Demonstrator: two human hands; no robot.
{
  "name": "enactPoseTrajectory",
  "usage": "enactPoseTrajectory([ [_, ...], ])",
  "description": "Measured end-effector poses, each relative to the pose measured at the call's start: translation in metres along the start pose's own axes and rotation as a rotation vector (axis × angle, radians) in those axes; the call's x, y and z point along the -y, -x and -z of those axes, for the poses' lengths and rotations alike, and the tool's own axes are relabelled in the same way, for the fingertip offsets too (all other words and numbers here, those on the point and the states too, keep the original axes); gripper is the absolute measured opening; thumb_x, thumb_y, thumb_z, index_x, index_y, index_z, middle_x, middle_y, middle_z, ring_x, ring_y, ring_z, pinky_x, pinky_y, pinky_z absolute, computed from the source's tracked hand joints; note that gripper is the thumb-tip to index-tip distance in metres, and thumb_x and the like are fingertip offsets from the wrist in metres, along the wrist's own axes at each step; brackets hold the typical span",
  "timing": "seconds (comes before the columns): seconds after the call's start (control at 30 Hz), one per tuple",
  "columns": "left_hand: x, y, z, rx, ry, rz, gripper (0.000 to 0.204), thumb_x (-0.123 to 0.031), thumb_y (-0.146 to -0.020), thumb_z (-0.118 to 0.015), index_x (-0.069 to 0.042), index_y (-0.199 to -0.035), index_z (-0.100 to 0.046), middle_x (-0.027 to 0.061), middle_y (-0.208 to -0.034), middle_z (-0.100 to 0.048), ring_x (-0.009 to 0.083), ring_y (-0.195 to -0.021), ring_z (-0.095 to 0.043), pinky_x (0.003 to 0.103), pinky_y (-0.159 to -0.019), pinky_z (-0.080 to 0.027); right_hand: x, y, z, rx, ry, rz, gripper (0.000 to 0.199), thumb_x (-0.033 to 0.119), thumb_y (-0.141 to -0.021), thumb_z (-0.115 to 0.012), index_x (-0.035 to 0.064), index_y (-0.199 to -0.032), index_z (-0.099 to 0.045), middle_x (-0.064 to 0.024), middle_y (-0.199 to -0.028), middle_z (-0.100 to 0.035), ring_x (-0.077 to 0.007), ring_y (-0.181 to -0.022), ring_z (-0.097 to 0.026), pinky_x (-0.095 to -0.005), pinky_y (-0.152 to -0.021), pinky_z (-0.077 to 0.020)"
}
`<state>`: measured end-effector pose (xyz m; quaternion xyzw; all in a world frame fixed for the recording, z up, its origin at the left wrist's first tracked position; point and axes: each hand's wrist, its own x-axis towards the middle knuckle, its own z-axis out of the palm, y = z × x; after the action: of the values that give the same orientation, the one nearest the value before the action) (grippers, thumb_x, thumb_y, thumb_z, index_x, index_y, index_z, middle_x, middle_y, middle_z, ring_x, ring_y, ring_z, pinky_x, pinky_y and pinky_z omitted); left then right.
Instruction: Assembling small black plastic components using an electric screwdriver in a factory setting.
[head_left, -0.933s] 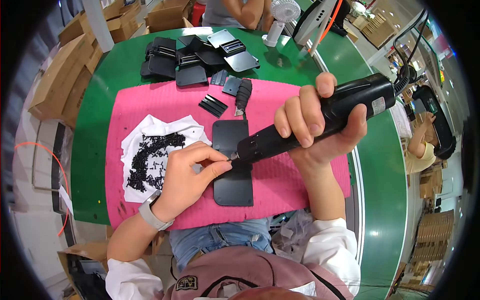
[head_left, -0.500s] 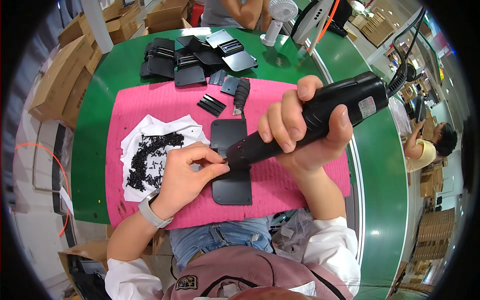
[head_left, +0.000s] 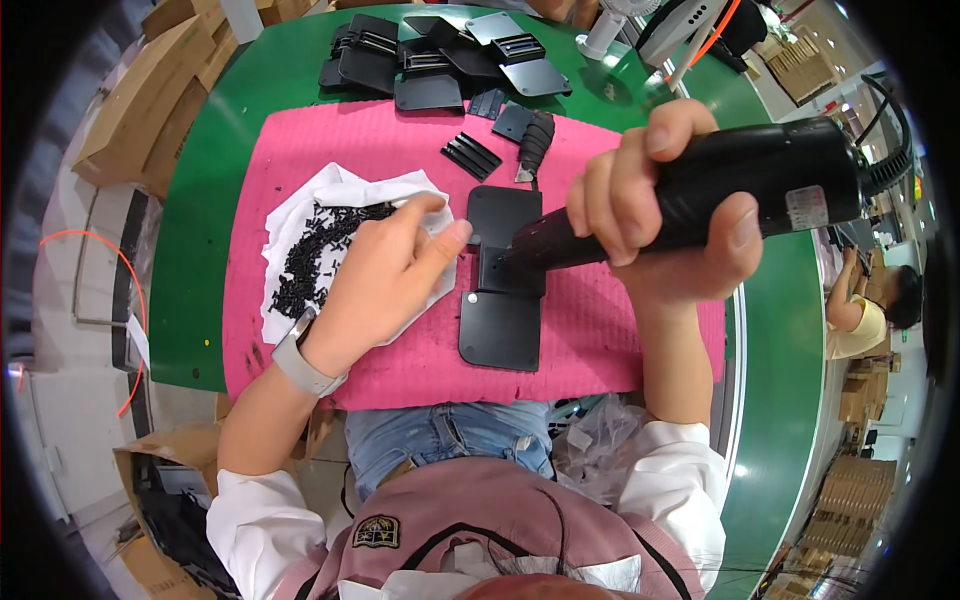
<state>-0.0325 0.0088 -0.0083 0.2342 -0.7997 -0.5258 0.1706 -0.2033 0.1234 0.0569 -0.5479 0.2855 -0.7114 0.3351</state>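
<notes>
On the pink foam mat (head_left: 300, 170) covering the green tabletop (head_left: 200, 250), the flat black metal plate (head_left: 500, 300) lies at the middle, the white cloth heaped with small black screws (head_left: 310, 250) to its left, the stack of black plates (head_left: 430, 60) behind it, and the black electric screwdriver (head_left: 700, 190) slanting onto it from the right.

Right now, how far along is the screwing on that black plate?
Done: one screw sits at the black plate's left edge. In hand: the right hand presses the electric screwdriver onto its bracket; the left hand rests beside it. Left: stacked plates and loose screws.
</notes>
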Motion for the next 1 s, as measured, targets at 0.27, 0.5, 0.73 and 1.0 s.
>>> enactPoseTrajectory([
  [0.27, 0.002, 0.002, -0.014, 0.264, 0.173, 0.077, 0.044, -0.015, -0.090, -0.055, 0.015, -0.118, -0.040, 0.0122, -0.055, -0.059, 0.0183, -0.043, -0.057, 0.029, -0.044, -0.044, -0.006, 0.002, -0.006, 0.053, 0.025, -0.094, 0.049, 0.047, -0.082, -0.058, 0.0050, -0.102, -0.043, -0.0011, -0.059, -0.048, -0.0106, -0.042, -0.042, -0.0271, -0.048, -0.0379],
  [0.5, 0.011, 0.002, -0.021, 0.276, 0.254, 0.157, 0.036, -0.008, -0.088, -0.054, 0.013, -0.112, -0.037, 0.0134, -0.058, -0.058, 0.0186, -0.042, -0.056, 0.030, -0.042, -0.042, -0.012, -0.012, -0.023, 0.076, 0.184, -0.169, 0.038, 0.032, -0.080, -0.063, 0.0035, -0.092, -0.042, -0.0026, -0.056, -0.045, -0.0104, -0.043, -0.041, -0.0244, -0.042, -0.0336],
  [0.73, 0.010, 0.001, -0.020, 0.266, 0.255, 0.185, 0.035, -0.008, -0.088, -0.055, 0.013, -0.110, -0.038, 0.0139, -0.058, -0.058, 0.0187, -0.042, -0.056, 0.030, -0.041, -0.041, -0.014, -0.015, -0.021, 0.111, 0.167, -0.189, 0.039, 0.033, -0.081, -0.063, 0.0023, -0.093, -0.042, -0.0014, -0.054, -0.043, -0.0089, -0.040, -0.038, -0.0235, -0.039, -0.0308],
  [1.0, 0.010, 0.001, -0.023, 0.256, 0.263, 0.165, 0.033, -0.008, -0.088, -0.055, 0.012, -0.107, -0.039, 0.0138, -0.057, -0.058, 0.0189, -0.041, -0.056, 0.030, -0.040, -0.041, -0.015, -0.016, -0.015, 0.146, 0.140, -0.213, 0.040, 0.032, -0.080, -0.065, 0.0014, -0.093, -0.042, -0.0029, -0.054, -0.044, -0.0087, -0.041, -0.038, -0.0229, -0.039, -0.0307],
])
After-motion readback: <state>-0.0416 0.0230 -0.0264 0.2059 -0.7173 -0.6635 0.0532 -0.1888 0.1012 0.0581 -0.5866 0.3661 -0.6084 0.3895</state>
